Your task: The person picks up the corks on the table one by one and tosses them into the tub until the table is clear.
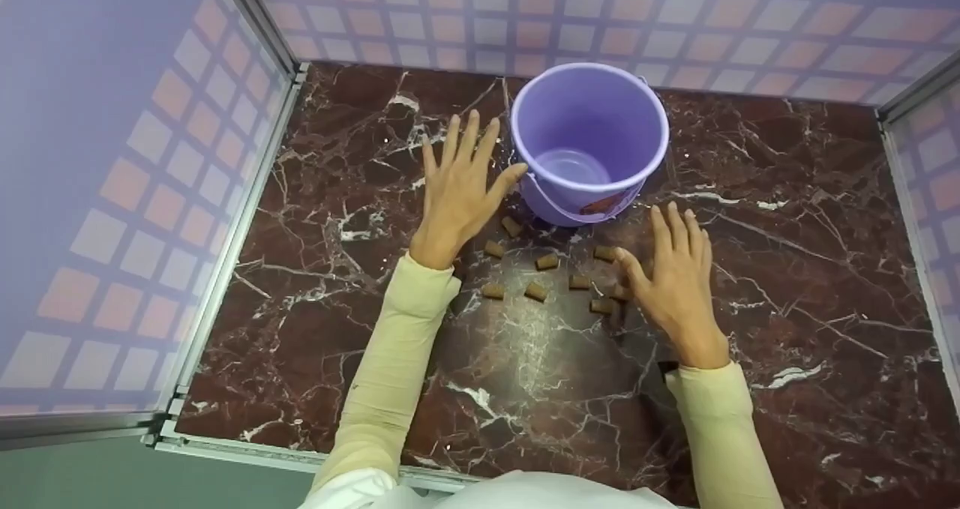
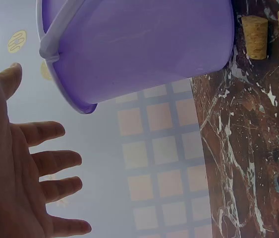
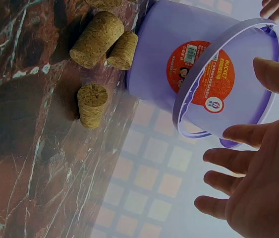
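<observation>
A purple bucket (image 1: 555, 202) stands upright toward the back of the table, its inside bare and its handle hanging down the near side. A red round label (image 3: 179, 59) shows on its wall. My left hand (image 1: 459, 194) hovers left of the bucket with fingers spread, the thumb near the rim; it holds nothing. To the right and nearer me, my right hand (image 1: 679, 284) is likewise spread and holds nothing. Several brown corks lie scattered before the bucket, among them one cork (image 1: 535, 291) in the middle and another cork (image 3: 92, 105) beside the right hand.
The tabletop (image 1: 337, 374) is dark red marble pattern with white veins. Panels with pink and white squares enclose it: a left panel (image 1: 97, 157), a back panel (image 1: 450, 14) and one at the right. A metal edge (image 1: 247, 453) runs along the front.
</observation>
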`<state>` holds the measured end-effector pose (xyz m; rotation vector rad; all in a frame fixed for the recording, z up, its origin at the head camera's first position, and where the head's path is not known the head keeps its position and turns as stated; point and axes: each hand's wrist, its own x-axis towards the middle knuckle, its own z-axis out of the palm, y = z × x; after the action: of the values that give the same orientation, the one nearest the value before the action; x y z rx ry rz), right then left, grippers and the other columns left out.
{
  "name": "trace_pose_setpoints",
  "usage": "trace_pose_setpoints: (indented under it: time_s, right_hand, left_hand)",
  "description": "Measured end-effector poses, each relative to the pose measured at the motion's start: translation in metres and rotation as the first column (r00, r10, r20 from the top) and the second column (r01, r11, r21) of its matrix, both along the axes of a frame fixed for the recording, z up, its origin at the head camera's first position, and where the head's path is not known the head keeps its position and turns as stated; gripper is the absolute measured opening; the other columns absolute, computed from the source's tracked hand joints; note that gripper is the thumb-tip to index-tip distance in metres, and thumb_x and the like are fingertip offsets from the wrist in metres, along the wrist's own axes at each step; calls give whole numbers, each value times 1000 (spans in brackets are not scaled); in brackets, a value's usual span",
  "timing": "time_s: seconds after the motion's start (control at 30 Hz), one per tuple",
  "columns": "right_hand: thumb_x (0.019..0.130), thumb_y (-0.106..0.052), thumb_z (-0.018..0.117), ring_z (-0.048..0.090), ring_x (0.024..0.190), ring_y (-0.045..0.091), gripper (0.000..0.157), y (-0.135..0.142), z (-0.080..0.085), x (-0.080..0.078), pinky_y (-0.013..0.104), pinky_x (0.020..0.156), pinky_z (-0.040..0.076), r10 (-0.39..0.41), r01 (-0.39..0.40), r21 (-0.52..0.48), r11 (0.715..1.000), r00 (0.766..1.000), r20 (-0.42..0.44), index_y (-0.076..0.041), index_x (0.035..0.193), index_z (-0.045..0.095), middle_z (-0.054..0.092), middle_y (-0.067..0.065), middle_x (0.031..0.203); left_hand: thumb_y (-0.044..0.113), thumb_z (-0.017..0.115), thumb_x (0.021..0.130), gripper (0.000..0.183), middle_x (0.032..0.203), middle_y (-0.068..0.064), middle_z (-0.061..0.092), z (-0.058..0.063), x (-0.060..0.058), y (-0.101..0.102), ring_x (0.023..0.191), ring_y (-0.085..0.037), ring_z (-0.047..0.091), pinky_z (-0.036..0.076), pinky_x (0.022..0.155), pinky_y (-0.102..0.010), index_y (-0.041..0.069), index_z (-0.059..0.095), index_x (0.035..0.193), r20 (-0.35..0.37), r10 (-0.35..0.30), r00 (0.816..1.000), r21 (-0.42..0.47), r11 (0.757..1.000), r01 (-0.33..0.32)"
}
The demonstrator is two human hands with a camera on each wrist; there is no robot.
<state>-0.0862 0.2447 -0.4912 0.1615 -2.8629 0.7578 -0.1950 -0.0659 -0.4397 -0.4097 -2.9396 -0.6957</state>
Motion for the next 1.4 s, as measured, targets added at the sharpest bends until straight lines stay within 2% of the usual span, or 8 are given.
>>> trace_pose_setpoints:
  time_s: [0.27, 0.5, 0.63, 0.77, 0.93, 1.17, 1.4]
  right_hand:
    - [104, -39, 64, 20, 156, 49, 76, 1, -2, -1, 62, 128, 7, 5, -5, 7, 1000, 1000, -14, 6, 160, 38, 32, 31, 166]
    - [103, -36, 67, 28, 152, 52, 74, 1, -4, -5, 62, 127, 16, 21, -21, -2, 1000, 999, -33, 7, 157, 41, 35, 33, 163]
    - [102, -30, 71, 35, 147, 54, 72, 2, -5, -7, 65, 124, 24, 34, -34, 4, 999, 999, -33, 9, 156, 43, 38, 35, 160]
    - [102, -25, 71, 38, 144, 54, 69, 2, -5, -8, 65, 122, 28, 53, -53, 13, 998, 999, 2, 10, 154, 44, 41, 36, 158]
    - [103, -26, 70, 42, 141, 53, 66, 2, -6, -10, 66, 118, 34, 87, -87, 14, 996, 995, 50, 9, 154, 46, 44, 35, 155]
    - [104, -28, 69, 46, 140, 52, 65, 2, -8, -14, 70, 114, 38, 148, -152, 30, 988, 983, 109, 7, 154, 47, 48, 32, 154]
    - [103, -25, 70, 49, 137, 52, 62, 3, -11, -19, 67, 114, 40, 169, -174, 42, 984, 981, 96, 9, 151, 50, 51, 32, 150]
  left_hand:
    - [65, 41, 108, 79, 175, -12, 16, 1, -18, 0, 162, -35, 5, -11, 124, -65, 16, 31, 168, 17, -3, 1000, -17, 1000, 3]
    - [66, 37, 108, 79, 174, -12, 20, 4, -32, 0, 162, -33, 9, -12, 125, -60, 11, 36, 166, 57, -2, 998, -40, 999, 4]
    - [68, 36, 107, 81, 173, -11, 25, 6, -39, 2, 162, -31, 12, -7, 126, -63, 12, 38, 165, 63, -3, 998, -48, 999, 6]
    - [71, 35, 106, 85, 173, -9, 26, 7, -46, 5, 162, -29, 14, -4, 128, -61, 11, 35, 166, 78, -7, 997, -49, 999, 10]
    - [73, 33, 105, 86, 173, -9, 26, 10, -51, 10, 162, -29, 15, -2, 128, -62, 13, 35, 167, 88, -10, 996, -65, 998, 16]
    - [72, 33, 106, 82, 171, -14, 31, 12, -54, 15, 160, -34, 21, 4, 127, -65, 15, 41, 165, 58, 2, 998, -98, 995, 4]
    - [67, 37, 107, 78, 171, -15, 32, 11, -58, 20, 160, -35, 20, 3, 127, -67, 14, 42, 164, 13, 5, 1000, -131, 991, -3]
